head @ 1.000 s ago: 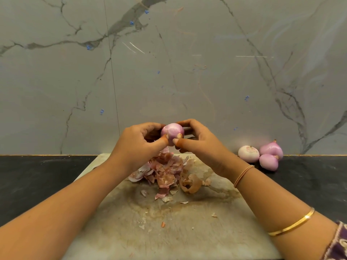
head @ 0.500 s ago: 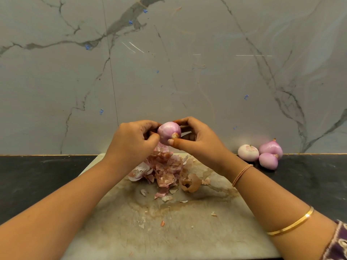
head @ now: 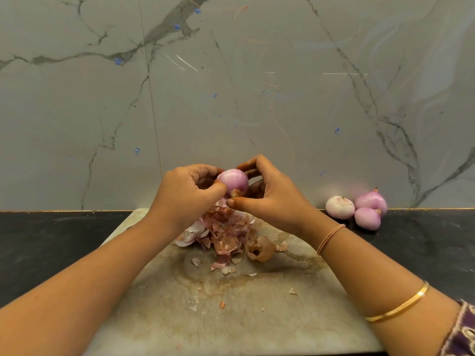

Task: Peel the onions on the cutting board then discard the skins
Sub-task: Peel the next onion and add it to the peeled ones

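A grey marble-veined wall [head: 282, 98] fills the upper half of the view, meeting the back edge of a black stone table [head: 51, 242]. On the middle of the table lies a pale, stained rectangular cutting board [head: 257, 317]; its near edge is cut off by the bottom of the view, and the forearms cover both its near corners.

Above the board's far edge, the left hand [head: 185, 194] and right hand [head: 272, 199] hold one small, mostly peeled pink onion [head: 234, 182] between them, lifted clear of the board. The left hand's thumb presses on the onion beside its brown root end, and its fingers curl behind, largely hidden. The right hand's fingers curl over the onion's far right side, while its thumb stretches out just under the onion; whether the thumb touches it cannot be told.

Below the hands, near the board's far edge, sits a heap of papery pink-brown onion skins [head: 223, 235], its back part hidden by the hands. A curled brown skin shell [head: 258, 249] lies just right of the heap, with small flakes scattered toward the board's middle.

Three peeled pink-white onions [head: 367, 218] sit touching at the table's back edge on the right, against the wall.

A thin gold bangle [head: 401, 307] and a pink thread band [head: 330, 237] circle the right forearm; a purple patterned sleeve [head: 462, 332] is cut off at the lower right corner.
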### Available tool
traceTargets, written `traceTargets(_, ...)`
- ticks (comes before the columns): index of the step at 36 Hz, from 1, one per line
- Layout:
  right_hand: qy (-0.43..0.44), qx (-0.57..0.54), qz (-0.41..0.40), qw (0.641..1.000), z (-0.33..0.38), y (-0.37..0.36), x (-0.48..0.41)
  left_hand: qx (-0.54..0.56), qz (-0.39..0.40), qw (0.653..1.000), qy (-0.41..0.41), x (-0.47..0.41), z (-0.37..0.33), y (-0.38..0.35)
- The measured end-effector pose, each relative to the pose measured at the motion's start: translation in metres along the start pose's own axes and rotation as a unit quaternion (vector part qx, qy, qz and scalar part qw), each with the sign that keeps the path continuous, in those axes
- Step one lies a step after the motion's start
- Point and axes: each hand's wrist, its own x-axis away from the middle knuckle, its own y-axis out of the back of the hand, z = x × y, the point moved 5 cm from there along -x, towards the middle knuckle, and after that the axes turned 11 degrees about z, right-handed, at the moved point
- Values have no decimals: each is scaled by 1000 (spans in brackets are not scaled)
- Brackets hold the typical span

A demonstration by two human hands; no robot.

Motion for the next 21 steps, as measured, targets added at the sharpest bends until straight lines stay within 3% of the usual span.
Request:
traceTargets(10,8,-3,-7,1000,2,1,0,-86,-45,995,-36,0,-2,6)
traceTargets(16,2,-6,-20,1000,-1,4,-1,45,-34,998,-23,1,1,5)
traceTargets(21,1,-12,-26,1000,-2,6,-1,58,-5,998,-20,0,3,2)
